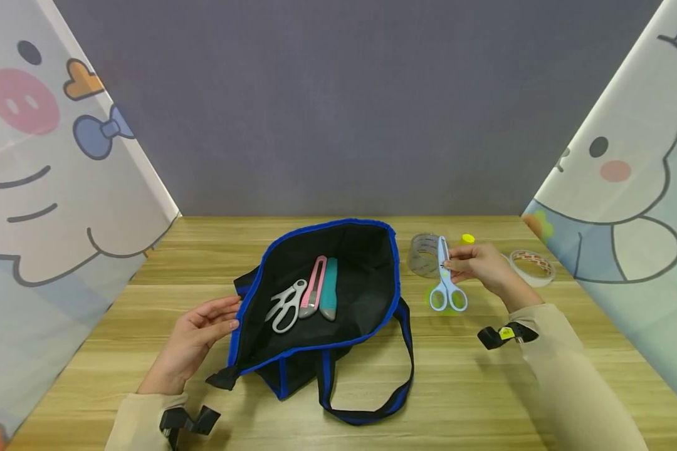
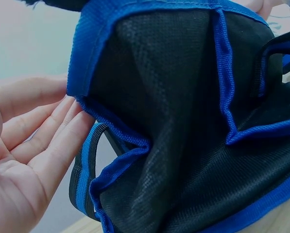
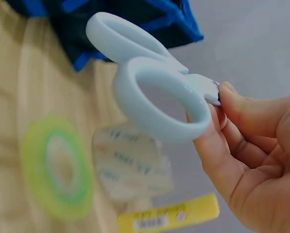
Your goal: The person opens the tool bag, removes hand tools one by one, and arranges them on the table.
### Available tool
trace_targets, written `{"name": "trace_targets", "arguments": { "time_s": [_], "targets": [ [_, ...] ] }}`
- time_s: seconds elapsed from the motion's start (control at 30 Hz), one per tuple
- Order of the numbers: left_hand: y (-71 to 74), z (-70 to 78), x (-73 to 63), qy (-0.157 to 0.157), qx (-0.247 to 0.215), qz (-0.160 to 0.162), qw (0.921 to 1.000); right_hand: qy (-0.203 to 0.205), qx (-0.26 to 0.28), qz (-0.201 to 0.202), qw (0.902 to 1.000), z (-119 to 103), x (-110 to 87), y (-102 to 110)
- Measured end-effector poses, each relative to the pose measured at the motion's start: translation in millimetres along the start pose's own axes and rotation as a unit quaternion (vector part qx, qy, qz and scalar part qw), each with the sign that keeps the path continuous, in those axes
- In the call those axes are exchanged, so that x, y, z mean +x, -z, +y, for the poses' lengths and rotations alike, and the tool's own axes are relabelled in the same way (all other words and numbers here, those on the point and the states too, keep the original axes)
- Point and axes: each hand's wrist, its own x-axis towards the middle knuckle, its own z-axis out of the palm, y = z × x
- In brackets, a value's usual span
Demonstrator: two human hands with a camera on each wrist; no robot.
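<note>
Right grip: the light blue scissors (image 1: 444, 276) are pinched at the blade part by the right hand (image 1: 488, 270), above the table (image 1: 446, 388), beside the bag (image 1: 367, 275).
Left grip: the bag's rim (image 1: 397, 269) is pinched by the left hand (image 1: 188, 343).
Hidden: the green tape roll (image 3: 37, 170) is mostly covered in the head view; from the right wrist it is shown whole, but blurred.
Open room: bare wood is seen between the strap (image 1: 326, 376) and the right sleeve (image 1: 575, 388).
Only from head: the grey scissors (image 1: 294, 292), pink cutter (image 1: 311, 295) and teal cutter (image 1: 329, 288) inside.

Lt blue scissors (image 1: 447, 282); blk bag (image 1: 367, 275) w/ blue trim (image 1: 397, 269); pink cutter (image 1: 310, 293); teal cutter (image 1: 330, 285); wood-grain tabletop (image 1: 457, 376).
</note>
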Motion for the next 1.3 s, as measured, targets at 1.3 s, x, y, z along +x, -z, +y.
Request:
{"name": "trace_targets", "arguments": {
  "time_s": [1.3],
  "targets": [
    [-0.7,1.2,-1.6,-0.006,-0.007,-0.007,0.9999,-0.143,-0.189,-0.023,0.9711,62,-13.1,41]
  ]
}}
